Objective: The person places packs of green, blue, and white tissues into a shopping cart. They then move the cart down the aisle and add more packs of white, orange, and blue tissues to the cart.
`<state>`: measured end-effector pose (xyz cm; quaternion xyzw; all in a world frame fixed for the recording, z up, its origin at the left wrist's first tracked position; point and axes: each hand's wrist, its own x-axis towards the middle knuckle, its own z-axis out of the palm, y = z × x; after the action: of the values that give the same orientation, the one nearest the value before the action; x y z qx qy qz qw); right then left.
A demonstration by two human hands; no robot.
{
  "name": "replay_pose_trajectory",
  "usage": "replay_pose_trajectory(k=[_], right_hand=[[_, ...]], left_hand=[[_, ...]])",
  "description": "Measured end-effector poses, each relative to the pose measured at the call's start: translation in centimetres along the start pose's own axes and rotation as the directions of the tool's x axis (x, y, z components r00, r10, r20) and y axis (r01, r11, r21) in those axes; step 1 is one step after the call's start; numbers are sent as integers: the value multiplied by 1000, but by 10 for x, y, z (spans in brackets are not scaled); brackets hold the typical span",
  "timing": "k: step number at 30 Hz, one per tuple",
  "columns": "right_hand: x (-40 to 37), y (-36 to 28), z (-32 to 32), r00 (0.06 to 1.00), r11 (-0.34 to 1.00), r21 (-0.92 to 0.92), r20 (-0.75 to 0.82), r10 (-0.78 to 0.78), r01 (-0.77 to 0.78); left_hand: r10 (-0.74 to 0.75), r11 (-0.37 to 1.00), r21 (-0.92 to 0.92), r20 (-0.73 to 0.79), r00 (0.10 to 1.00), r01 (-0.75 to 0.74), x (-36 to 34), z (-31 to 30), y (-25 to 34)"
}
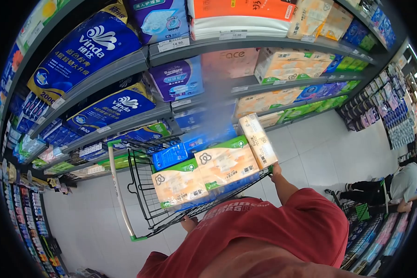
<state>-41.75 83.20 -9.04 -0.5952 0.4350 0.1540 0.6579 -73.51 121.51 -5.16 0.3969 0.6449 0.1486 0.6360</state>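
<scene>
A shopping cart (141,194) with a black wire basket stands sideways before me, its handle to the left. My left hand (188,224) is at the near rim of the basket, fingers closed round the rail and partly hidden by my red shirt. My right hand (276,171) is closed at the lower end of a narrow peach tissue pack (258,141), by the cart's right corner; most of its fingers are hidden. That pack stands tilted beside two larger peach and green tissue packs (224,162) in the cart. Blue packs (170,155) lie behind and beneath them.
Shelves (171,46) of tissue and care packs run along the far side, close to the cart. At the right, another person (405,185) stands by a second cart (363,208). More stocked racks (28,222) line the left. Pale floor tiles (310,139) extend right of the cart.
</scene>
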Motion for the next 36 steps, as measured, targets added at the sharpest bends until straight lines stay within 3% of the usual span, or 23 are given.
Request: replay_pose_trajectory(k=[3,5,8,9,11,16,18,22,24,26,28,29,30,31,32,34,36], right_hand=[[-2,3,4,1000,1000,11,19,-19,19],[-7,2,9,998,999,7,21,-51,51],[-1,1,9,1000,999,-26,19,-17,18],[-1,0,9,1000,1000,-23,24,-17,18],[-1,-4,9,999,991,-131,33,12,-7],[-1,-12,11,998,961,-277,63,1,17],[3,-11,9,995,951,-310,94,17,13],[21,-4,8,993,938,-347,116,28,14],[31,-3,7,992,931,-365,116,44,2],[45,1,8,965,783,-600,263,-2,165],[89,16,3,967,775,-605,254,-28,181],[125,25,-3,791,241,-754,595,-143,611],[149,23,-9,519,-381,-483,855,-9,788],[121,0,-7,482,-349,-491,868,-120,798],[116,-18,-7,481,-351,-490,869,-119,798],[102,-73,-10,699,189,-674,671,-247,714],[90,-163,-17,747,406,-674,664,-34,617]], left_hand=[[10,999,32,-35,999,-9,-2,-2,5],[75,937,342,-20,997,-64,-7,-6,15],[91,896,439,-33,995,-67,-19,-5,28],[97,896,437,-34,995,-72,-4,-9,12],[89,988,121,24,996,-91,42,-17,-36],[128,990,63,-39,991,-126,31,-11,-29],[211,934,319,-125,970,-162,-14,0,15],[321,909,289,-29,947,-299,6,-8,-2],[450,832,380,-36,892,-404,5,-6,-3],[479,792,464,-69,875,-397,8,-7,-6],[388,762,576,-38,921,-297,20,-14,-10],[417,742,610,-96,904,-278,29,-16,-18],[423,741,609,-99,901,-281,31,-16,-18],[353,831,508,-161,922,-229,31,-13,-17],[270,903,394,-213,939,-171,31,-9,-18],[184,835,550,-296,937,10,31,-1,-11],[398,581,801,-431,810,141,23,18,-6]])
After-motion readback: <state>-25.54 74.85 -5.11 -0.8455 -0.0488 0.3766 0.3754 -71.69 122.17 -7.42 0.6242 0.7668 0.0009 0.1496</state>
